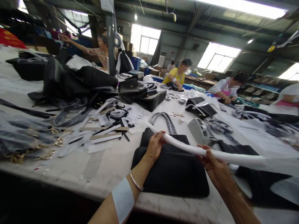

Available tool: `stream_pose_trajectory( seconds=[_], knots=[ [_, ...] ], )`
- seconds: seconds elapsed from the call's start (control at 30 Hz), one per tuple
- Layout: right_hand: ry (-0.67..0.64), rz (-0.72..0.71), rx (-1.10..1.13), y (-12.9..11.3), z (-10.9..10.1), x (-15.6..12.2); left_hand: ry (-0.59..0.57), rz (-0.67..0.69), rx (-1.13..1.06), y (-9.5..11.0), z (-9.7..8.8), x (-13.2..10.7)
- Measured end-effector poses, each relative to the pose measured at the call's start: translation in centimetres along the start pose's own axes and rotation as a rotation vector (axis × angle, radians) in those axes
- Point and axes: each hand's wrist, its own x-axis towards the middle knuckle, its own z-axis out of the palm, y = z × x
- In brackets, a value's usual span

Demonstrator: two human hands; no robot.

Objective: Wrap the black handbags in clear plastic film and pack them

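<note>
Two hands held the white roll (181, 145) above the bag (174, 172): left hand (154, 145) pinched one end, right hand (215, 165) had fingers curled round the middle. Farther right it blurred into film (281, 165), cut off by frame edge. Roll and hands hid some bag. Handle (169, 121) rose behind. Far back: worker in yellow (173, 74), handwork was unclear.

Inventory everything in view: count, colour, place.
Long strip: 1, white, in both hands
Near bag: 1, black, below hands
Other bags: several, black, across table
Scraps: many, mostly white, left of near bag
Clasps: several, gold, left
Device: 1, grey, beyond near bag
Wrapped loops: several, greyish, table right
Table: 1, whitish, foreground
Windows: several, white, far wall
Lights: several, white, overhead
Co-workers: several, varied colours, beyond table
Bangle: 1, silver, left wrist
Patch: 1, pale, left forearm
Left hand: 1, bare, gripping strip
Right hand: 1, bare, gripping strip
</note>
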Motion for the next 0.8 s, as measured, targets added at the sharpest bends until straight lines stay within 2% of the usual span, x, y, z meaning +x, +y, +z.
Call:
stream_pose_trajectory(
  seconds=[0.2, 0.3, 0.4, 0.53, 0.7, 0.8],
  knots=[
    [0.09, 0.003, 0.017, -0.5, -3.7, 0.9, 0.041, 0.033, -0.007, 0.0, -0.5, 0.2],
    [0.133, 0.007, 0.064, -1.1, -4.6, 1.4, 0.036, 0.028, 0.006, 0.1, -0.4, 0.1],
    [0.136, 0.033, 0.116, -0.8, -3.7, 1.7, 0.011, 0.005, 0.043, 0.2, -0.1, 0.0],
    [0.052, 0.06, 0.101, 0.4, -1.8, 1.9, -0.017, -0.016, 0.098, 0.2, 0.2, -0.3],
    [0.081, 0.067, 0.171, 0.5, -1.9, 2.3, -0.055, -0.024, 0.147, -0.2, 0.3, -0.4],
    [-0.016, 0.152, 0.187, 0.7, -0.8, 1.5, -0.059, -0.021, 0.173, -0.6, 0.4, -0.3]
  ],
)
